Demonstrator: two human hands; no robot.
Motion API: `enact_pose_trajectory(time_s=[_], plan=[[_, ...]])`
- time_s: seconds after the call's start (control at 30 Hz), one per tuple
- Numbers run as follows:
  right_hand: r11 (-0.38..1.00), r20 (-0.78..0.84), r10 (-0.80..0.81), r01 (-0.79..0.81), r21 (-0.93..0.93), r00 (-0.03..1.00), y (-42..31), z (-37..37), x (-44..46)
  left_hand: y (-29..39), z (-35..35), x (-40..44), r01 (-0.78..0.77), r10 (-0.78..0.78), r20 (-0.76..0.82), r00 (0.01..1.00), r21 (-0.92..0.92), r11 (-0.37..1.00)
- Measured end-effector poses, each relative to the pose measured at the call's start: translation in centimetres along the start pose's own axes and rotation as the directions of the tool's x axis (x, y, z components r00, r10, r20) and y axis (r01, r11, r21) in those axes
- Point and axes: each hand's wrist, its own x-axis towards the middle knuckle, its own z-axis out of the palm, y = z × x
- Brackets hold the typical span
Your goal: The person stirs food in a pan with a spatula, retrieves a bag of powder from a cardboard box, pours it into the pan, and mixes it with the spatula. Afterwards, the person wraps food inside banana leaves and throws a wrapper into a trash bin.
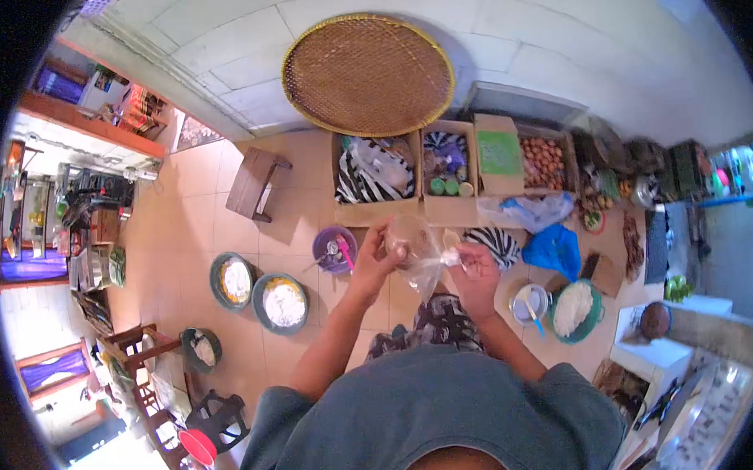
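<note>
In front of my body I hold up a clear plastic bag with something round and brownish showing in or through its upper part. My left hand grips the bag's left side, thumb and fingers closed on it. My right hand is closed at the bag's right side, with a small white bit at its fingertips; I cannot make out whether that is bunched plastic or a separate thing. Below and left of the bag, a purple bowl on the floor holds a pink-handled utensil and other small items.
Basins of white powder stand left, near a wooden stool. Open cardboard boxes line the wall under a woven tray. To the right are a blue plastic bag, a metal pot and a green basin.
</note>
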Motion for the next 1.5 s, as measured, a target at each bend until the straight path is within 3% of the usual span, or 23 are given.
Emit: enact_pose_trajectory(time_s=[0.03, 0.07, 0.1, 0.17, 0.27, 0.4, 0.53, 0.7, 0.77, 0.8, 0.87, 0.9, 0.97, 1.03, 1.1, 1.27, 1.37, 1.5], plan=[[0.992, 0.015, -0.081, 0.082, -0.097, 0.997, -1.4, -0.7, -2.1, 0.0, 0.6, -2.3, 0.044, -0.045, 0.019, 0.999, 0.052, 0.998], [0.979, 0.042, -0.151, 0.155, -0.133, 0.988, -2.2, -1.4, -4.1, -3.3, -0.3, -3.4, -0.149, 0.153, 0.005, 0.988, 0.267, 0.952], [0.958, 0.07, -0.187, 0.198, -0.209, 0.98, -3.6, -2.0, -6.2, -2.9, 1.2, -6.3, -0.321, 0.316, 0.087, 0.945, 0.445, 0.836], [0.894, 0.121, -0.246, 0.273, -0.356, 0.962, -6.3, -3.2, -10.0, -2.0, 4.4, -11.8, -0.609, 0.552, 0.34, 0.761, 0.667, 0.43], [0.9, 0.007, -0.145, 0.135, -0.415, 0.989, -7.8, -6.3, -15.6, -4.0, 8.2, -16.4, -0.686, 0.427, 0.536, 0.728, 0.562, 0.462], [0.929, -0.063, 0.106, -0.121, -0.348, 0.992, -11.1, -12.2, -22.1, -7.4, 12.0, -19.1, -0.688, 0.228, 0.693, 0.684, 0.508, 0.519], [0.953, 0.054, 0.175, -0.155, -0.261, 0.983, -12.0, -19.8, -27.2, -9.8, 17.1, -21.7, -0.622, -0.035, 0.814, 0.58, 0.47, 0.626], [0.944, 0.126, 0.232, -0.255, 0.21, 0.965, -12.3, -29.8, -32.6, -15.7, 25.6, -23.8, -0.254, -0.24, 0.908, 0.344, 0.336, 0.907], [0.856, 0.089, 0.135, -0.162, 0.491, 0.987, -11.5, -34.2, -35.9, -17.2, 30.4, -26.1, -0.066, -0.304, 0.931, 0.199, 0.323, 0.944], [0.791, 0.05, 0.073, -0.088, 0.606, 0.996, -11.6, -36.6, -37.8, -18.6, 32.7, -27.2, -0.108, -0.259, 0.952, 0.162, 0.278, 0.955], [0.91, -0.162, 0.201, -0.122, 0.396, 0.966, -13.0, -41.1, -41.8, -21.4, 37.1, -29.4, -0.175, -0.159, 0.986, 0.06, 0.167, 0.97], [0.941, -0.283, 0.253, -0.168, 0.294, 0.925, -13.9, -43.3, -44.2, -22.8, 39.3, -30.6, -0.321, -0.187, 0.979, 0.082, 0.203, 0.925], [0.955, -0.425, 0.2, -0.079, 0.286, 0.883, -17.4, -46.6, -47.7, -25.1, 44.8, -33.7, -0.514, -0.204, 0.975, 0.094, 0.223, 0.829], [0.999, -0.497, 0.026, -0.012, 0.03, 0.867, -19.4, -50.0, -51.0, -26.5, 49.6, -37.1, -0.62, -0.249, 0.965, 0.086, 0.248, 0.744], [0.959, -0.547, -0.1, -0.067, -0.276, 0.831, -21.1, -52.8, -53.8, -29.5, 53.4, -39.9, -0.636, -0.225, 0.974, 0.026, 0.19, 0.748], [0.867, -0.711, -0.128, -0.27, -0.419, 0.692, -23.7, -59.4, -57.6, -34.2, 62.8, -43.9, -0.694, -0.218, 0.939, -0.265, -0.028, 0.72], [0.768, -0.7, -0.159, -0.358, -0.531, 0.696, -23.9, -63.8, -58.9, -37.2, 67.5, -45.0, -0.65, -0.153, 0.888, -0.434, -0.191, 0.736], [0.796, -0.671, -0.193, -0.286, -0.534, 0.716, -25.6, -70.1, -59.7, -40.7, 73.3, -45.0, -0.497, -0.117, 0.875, -0.47, -0.153, 0.854]])
